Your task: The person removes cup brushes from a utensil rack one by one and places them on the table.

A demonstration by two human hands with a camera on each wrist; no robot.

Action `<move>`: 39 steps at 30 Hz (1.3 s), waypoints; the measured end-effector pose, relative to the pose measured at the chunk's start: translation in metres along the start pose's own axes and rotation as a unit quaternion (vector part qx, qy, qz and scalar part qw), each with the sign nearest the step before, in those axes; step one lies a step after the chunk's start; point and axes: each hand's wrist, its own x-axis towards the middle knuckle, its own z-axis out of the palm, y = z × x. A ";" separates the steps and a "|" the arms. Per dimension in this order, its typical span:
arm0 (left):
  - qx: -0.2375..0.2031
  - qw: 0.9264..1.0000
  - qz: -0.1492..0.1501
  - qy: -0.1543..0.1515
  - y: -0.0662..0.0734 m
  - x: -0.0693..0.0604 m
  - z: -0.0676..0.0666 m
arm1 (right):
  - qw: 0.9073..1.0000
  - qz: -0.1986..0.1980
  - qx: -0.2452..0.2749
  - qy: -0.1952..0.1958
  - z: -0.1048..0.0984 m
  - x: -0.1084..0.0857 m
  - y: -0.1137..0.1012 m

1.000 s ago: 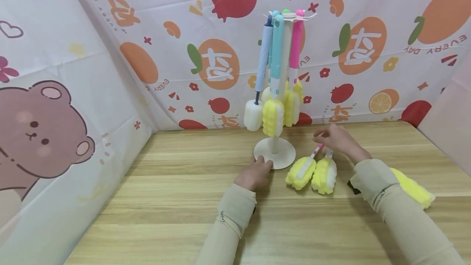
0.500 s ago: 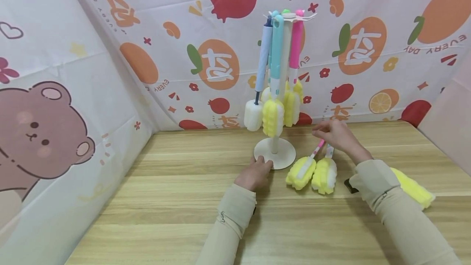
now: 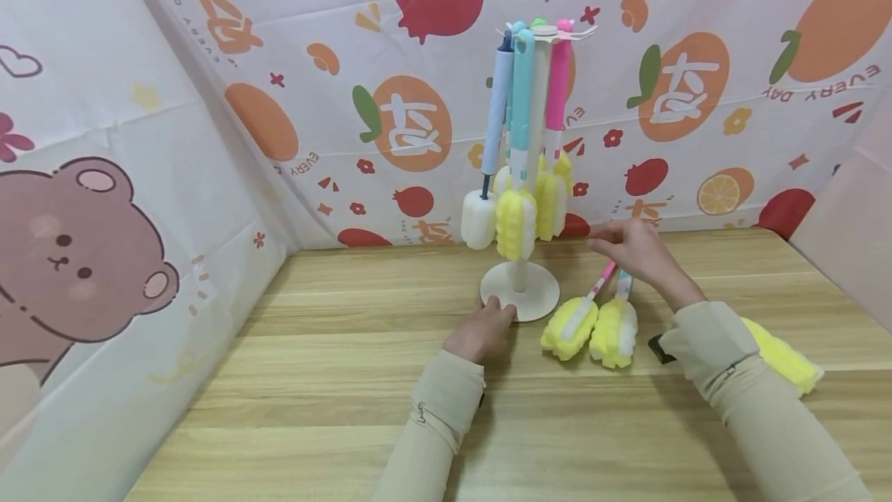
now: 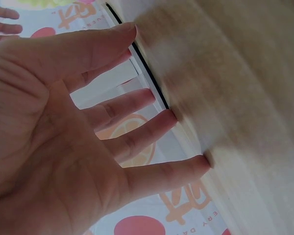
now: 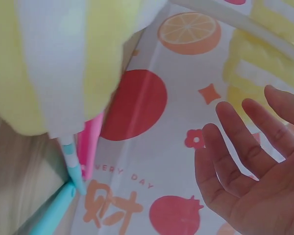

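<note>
A white stand with a round base [image 3: 538, 302] holds several hanging bottle brushes, among them one with a teal handle [image 3: 521, 91] and one with a pink handle [image 3: 559, 87]. My left hand [image 3: 482, 330] touches the near left edge of the base with extended fingers; in the left wrist view its fingers are spread. On the table right of the stand lie two yellow-and-white sponge brushes: a pink-handled brush [image 3: 571, 328] and a blue-handled brush [image 3: 615, 331]. My right hand [image 3: 637, 252] hovers by their handle ends, which it partly hides. Its fingers [image 5: 240, 142] are loosely bent and hold nothing.
Another yellow sponge [image 3: 782, 356] lies farther right, partly hidden by the right sleeve [image 3: 725, 362]. A fruit-print cloth [image 3: 334, 122] hangs behind the wooden table [image 3: 313, 393], and a bear-print cloth [image 3: 84, 254] lines the left side.
My right hand has lifted a little away from the lying brush handles, uncovering more of them. The left hand stays at the base.
</note>
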 end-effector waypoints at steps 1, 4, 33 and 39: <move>0.000 1.000 0.000 0.000 0.000 0.000 0.000 | 1.000 -0.004 0.000 0.003 0.000 0.000 -0.002; 0.000 1.000 0.002 0.001 -0.001 0.000 0.001 | 1.000 -0.014 -0.001 0.009 -0.001 0.000 -0.007; 0.006 1.000 0.002 -0.001 -0.002 0.001 0.002 | 1.000 -0.016 0.003 0.017 -0.008 0.000 -0.035; 0.006 1.000 0.001 -0.001 -0.001 0.001 0.003 | 1.000 -0.019 0.003 0.024 -0.008 0.000 -0.040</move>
